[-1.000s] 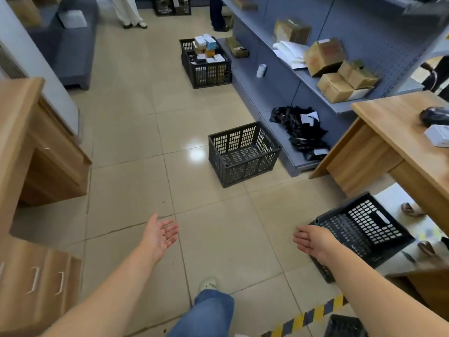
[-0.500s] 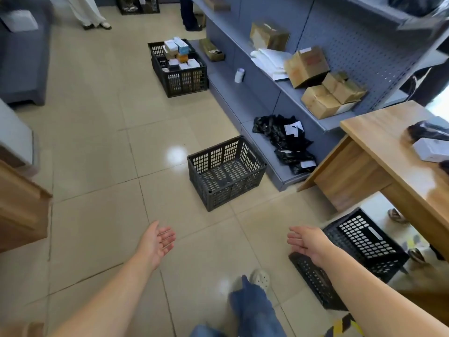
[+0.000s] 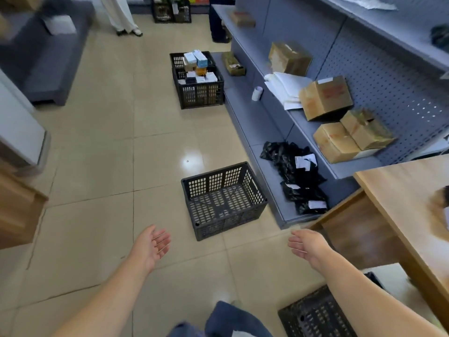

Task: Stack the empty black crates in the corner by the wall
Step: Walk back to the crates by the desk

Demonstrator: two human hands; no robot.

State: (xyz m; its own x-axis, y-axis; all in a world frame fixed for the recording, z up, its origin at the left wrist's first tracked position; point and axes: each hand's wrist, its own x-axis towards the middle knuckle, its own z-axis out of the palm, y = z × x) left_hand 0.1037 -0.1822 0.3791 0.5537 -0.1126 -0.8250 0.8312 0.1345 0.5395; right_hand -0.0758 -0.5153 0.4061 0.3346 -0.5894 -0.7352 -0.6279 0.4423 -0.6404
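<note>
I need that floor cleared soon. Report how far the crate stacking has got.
Nothing looks stacked yet. Left hand and right hand are open, holding nothing, reaching toward the empty crate on the floor. A second crate lies by the desk. Both remain to move.

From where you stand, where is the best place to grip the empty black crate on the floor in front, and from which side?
Probably by the top rim of its two short ends, coming down from above, one hand each side. The empty crate stands upright and open, its right end wall shows a handle slot, and the left hand and right hand are already open, apart and level with its near corners.
</note>
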